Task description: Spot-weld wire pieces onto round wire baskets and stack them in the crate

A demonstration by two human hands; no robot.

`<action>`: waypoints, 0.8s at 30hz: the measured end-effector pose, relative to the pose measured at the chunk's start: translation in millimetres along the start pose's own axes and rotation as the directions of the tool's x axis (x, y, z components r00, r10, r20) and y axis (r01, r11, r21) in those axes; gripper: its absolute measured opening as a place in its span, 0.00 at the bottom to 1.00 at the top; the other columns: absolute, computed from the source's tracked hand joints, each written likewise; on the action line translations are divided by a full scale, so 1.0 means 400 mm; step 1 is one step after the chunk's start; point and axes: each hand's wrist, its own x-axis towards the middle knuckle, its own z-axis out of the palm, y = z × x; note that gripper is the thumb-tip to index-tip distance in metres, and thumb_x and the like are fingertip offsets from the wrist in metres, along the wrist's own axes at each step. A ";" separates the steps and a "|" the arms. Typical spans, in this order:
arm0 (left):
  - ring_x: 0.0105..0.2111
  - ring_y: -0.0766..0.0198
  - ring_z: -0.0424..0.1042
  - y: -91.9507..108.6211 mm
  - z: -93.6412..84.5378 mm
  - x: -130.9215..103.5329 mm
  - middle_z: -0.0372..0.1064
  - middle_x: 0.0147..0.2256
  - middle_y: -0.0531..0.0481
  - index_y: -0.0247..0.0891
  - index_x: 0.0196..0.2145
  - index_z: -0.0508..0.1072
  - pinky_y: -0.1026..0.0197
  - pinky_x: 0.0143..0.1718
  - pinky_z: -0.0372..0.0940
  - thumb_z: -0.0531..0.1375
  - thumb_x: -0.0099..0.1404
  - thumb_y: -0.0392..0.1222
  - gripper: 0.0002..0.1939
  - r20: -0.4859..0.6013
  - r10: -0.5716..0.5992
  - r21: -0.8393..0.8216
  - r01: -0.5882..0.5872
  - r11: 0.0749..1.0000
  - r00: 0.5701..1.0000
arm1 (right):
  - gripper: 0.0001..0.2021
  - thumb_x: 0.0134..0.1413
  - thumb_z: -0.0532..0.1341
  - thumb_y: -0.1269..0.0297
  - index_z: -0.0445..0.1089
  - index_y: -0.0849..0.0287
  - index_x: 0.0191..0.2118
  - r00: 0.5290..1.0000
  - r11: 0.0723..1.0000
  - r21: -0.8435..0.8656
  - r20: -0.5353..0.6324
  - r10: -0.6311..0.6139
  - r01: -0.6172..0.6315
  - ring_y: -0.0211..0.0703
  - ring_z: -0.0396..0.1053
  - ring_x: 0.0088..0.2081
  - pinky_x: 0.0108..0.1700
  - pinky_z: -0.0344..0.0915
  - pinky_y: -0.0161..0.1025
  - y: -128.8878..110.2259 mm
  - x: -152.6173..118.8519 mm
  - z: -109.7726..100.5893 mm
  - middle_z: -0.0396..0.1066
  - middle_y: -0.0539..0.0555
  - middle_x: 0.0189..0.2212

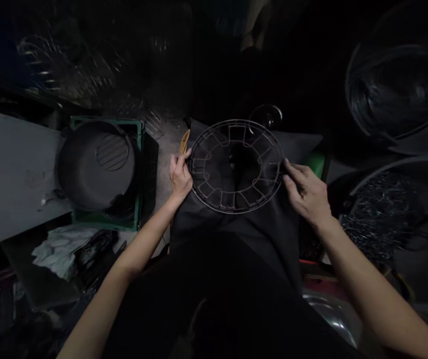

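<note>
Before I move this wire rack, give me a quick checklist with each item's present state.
1. Left hand gripping the wire rack: ok, at its left edge.
2. Right hand gripping it: ok, at the opposite edge.
3. Small ring free of the rack's far edge: cannot tell, they overlap in view.
4. Round grid lying inside the pot: ok.
5. Good light: not ok, the surroundings are very dark.
</note>
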 end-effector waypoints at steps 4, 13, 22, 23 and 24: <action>0.42 0.61 0.67 -0.004 0.003 -0.003 0.64 0.40 0.44 0.39 0.50 0.71 0.57 0.50 0.63 0.42 0.72 0.48 0.23 0.020 0.024 0.001 -0.024 1.000 1.000 | 0.44 0.54 0.55 0.42 0.41 0.63 0.68 0.981 0.999 -0.022 0.193 -0.019 0.023 0.62 0.53 0.62 0.58 0.57 0.59 -0.011 -0.071 0.010 0.50 0.67 0.63; 0.46 0.59 0.65 -0.032 0.009 0.001 0.63 0.42 0.45 0.43 0.55 0.66 0.56 0.53 0.58 0.37 0.71 0.54 0.27 0.115 0.046 0.041 -0.051 0.998 0.992 | 0.58 0.49 0.50 0.31 0.23 0.74 0.67 0.960 0.982 -0.130 0.225 0.166 -0.140 0.64 0.32 0.67 0.63 0.29 0.64 -0.081 -0.094 0.071 0.27 0.73 0.66; 0.47 0.56 0.64 -0.034 0.013 0.003 0.64 0.42 0.44 0.42 0.55 0.65 0.52 0.53 0.57 0.33 0.71 0.55 0.30 0.121 0.033 0.116 -0.048 0.992 0.992 | 0.54 0.54 0.50 0.37 0.20 0.76 0.66 0.947 0.970 -0.174 0.244 0.209 -0.170 0.65 0.30 0.67 0.61 0.28 0.69 -0.095 -0.138 0.108 0.27 0.78 0.65; 0.48 0.56 0.64 -0.034 0.013 -0.002 0.64 0.42 0.44 0.43 0.55 0.65 0.52 0.53 0.57 0.33 0.71 0.54 0.29 0.123 0.025 0.117 -0.039 0.992 0.992 | 0.55 0.53 0.52 0.38 0.19 0.74 0.66 0.943 0.972 -0.149 0.252 0.216 -0.182 0.65 0.30 0.67 0.61 0.28 0.69 -0.105 -0.143 0.106 0.27 0.77 0.66; 0.48 0.57 0.64 -0.034 0.013 -0.007 0.64 0.43 0.44 0.43 0.55 0.65 0.53 0.53 0.56 0.34 0.71 0.53 0.28 0.124 0.020 0.115 -0.034 0.993 0.992 | 0.56 0.51 0.55 0.38 0.18 0.72 0.66 0.940 0.971 -0.128 0.255 0.229 -0.202 0.64 0.30 0.67 0.62 0.29 0.68 -0.117 -0.147 0.104 0.27 0.76 0.66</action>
